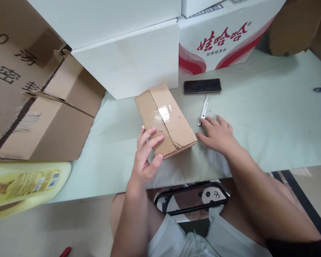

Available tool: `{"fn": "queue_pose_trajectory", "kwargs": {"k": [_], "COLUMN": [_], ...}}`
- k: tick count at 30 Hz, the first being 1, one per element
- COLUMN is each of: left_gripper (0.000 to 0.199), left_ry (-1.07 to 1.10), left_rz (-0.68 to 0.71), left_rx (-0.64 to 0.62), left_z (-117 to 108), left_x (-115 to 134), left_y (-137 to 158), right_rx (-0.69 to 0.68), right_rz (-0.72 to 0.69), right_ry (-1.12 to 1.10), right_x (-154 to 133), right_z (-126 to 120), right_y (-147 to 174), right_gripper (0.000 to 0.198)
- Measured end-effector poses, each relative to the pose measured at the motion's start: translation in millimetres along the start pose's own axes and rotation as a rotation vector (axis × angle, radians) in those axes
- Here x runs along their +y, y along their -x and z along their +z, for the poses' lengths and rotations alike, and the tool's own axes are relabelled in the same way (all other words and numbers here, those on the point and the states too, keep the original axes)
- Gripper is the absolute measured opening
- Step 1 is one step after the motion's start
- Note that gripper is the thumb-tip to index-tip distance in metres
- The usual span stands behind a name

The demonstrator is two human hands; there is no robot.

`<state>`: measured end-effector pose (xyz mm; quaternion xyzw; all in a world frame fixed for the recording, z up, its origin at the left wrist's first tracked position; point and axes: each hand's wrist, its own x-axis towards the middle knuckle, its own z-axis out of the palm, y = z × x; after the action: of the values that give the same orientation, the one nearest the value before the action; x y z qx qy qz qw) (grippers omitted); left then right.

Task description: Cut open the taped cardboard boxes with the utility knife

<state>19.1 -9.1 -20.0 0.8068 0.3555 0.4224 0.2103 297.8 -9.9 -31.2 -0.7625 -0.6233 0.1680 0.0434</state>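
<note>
Gripping the taped box's [166,119] near corner mid-frame, left hand [146,157] pinches it; right hand [216,135] lies spread flat beside the knife [204,109].

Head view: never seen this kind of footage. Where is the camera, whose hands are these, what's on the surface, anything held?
There is one picture, from a camera worn on a person's head, looking forward and down at their own bare hands. The left hand grips the near corner of a small taped cardboard box lying on the pale table. The right hand rests flat, holding nothing, its fingertips at a slim metal utility knife. Behind that lies a dark phone. White boxes and a red-printed carton stand at the back, and an open brown carton on the left.
</note>
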Motion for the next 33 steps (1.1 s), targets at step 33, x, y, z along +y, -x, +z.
{"fn": "queue_pose_trajectory", "kwargs": {"k": [33], "left_gripper": [0.041], "left_ry": [0.002], "left_rz": [0.018], "left_rx": [0.014], "left_z": [1], "left_x": [-3], "left_y": [1], "right_rx": [-0.111], "right_rz": [-0.050], "right_ry": [-0.013], "right_x": [-11], "right_z": [-15], "right_y": [6], "right_gripper": [0.046]}}
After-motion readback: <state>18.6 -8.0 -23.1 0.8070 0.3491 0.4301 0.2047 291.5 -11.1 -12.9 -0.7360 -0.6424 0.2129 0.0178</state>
